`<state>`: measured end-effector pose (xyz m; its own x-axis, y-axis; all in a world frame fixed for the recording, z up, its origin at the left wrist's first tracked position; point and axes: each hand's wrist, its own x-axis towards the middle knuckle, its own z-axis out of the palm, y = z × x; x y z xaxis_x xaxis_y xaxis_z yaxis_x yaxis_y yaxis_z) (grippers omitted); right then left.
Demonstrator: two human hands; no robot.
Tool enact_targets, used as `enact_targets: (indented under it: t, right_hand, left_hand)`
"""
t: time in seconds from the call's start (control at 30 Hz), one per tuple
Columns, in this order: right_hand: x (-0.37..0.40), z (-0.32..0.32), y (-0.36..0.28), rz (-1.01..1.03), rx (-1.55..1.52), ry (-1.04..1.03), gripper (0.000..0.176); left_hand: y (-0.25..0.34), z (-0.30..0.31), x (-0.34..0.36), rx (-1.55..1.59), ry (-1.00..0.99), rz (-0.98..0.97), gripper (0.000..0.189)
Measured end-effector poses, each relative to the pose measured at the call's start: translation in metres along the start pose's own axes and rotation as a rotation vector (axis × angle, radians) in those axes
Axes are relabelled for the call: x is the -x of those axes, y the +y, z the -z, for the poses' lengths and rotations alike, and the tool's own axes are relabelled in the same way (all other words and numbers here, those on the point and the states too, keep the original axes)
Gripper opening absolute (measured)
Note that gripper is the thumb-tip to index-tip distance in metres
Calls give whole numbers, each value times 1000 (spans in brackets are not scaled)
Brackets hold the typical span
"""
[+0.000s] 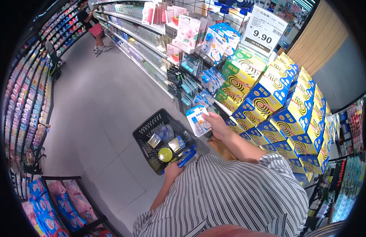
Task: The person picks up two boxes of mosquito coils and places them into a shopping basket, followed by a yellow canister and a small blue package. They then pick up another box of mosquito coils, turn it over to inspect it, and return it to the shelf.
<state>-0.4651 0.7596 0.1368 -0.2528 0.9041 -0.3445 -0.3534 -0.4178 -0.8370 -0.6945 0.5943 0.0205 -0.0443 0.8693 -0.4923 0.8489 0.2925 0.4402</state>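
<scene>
My right hand [217, 125] grips the edge of a blister pack [198, 120], a white and blue card with a small blue-capped item on it. Below and to the left, my left hand [173, 170] is closed around the blue handle [187, 156] of a black shopping basket [145, 130]. Inside the basket lie a round yellow-green lidded container [165, 154], a small yellow and blue box [176, 143], a silvery box [154, 140] and something in clear plastic [165, 132]. The pack is held just right of the basket's rim.
Stacked mosquito-coil boxes [285, 110] rise on my right, below a 9.90 price sign [264, 29]. Similar blister packs [220, 41] hang on a rack ahead. Shelves [29, 94] line the left side, with bagged goods [45, 207] at lower left. Another person [92, 25] stands down the aisle.
</scene>
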Motion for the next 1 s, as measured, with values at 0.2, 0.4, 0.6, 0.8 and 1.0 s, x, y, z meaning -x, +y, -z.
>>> enact_targets:
  t: [0.2,0.4,0.6,0.8,1.0]
  right_hand:
    - [14,26,41,-216,-3,176,21]
    - [23,49,68,-233,-7,219,18]
    - [28,71,90,-250,50,251,21]
    - [31,109,127,-254,23,271,22]
    - [58,121,154,-324,-30,403,21]
  left_hand:
    - [5,3,2,-19,-19,2,30]
    - [3,-1,1,-19,2,-13,29]
    - [-6,-12,1,-25,29,-11,27]
    - [0,-4,17,-84,-81,38,28]
    - [-17,-17,34,-126,-161,-32,29]
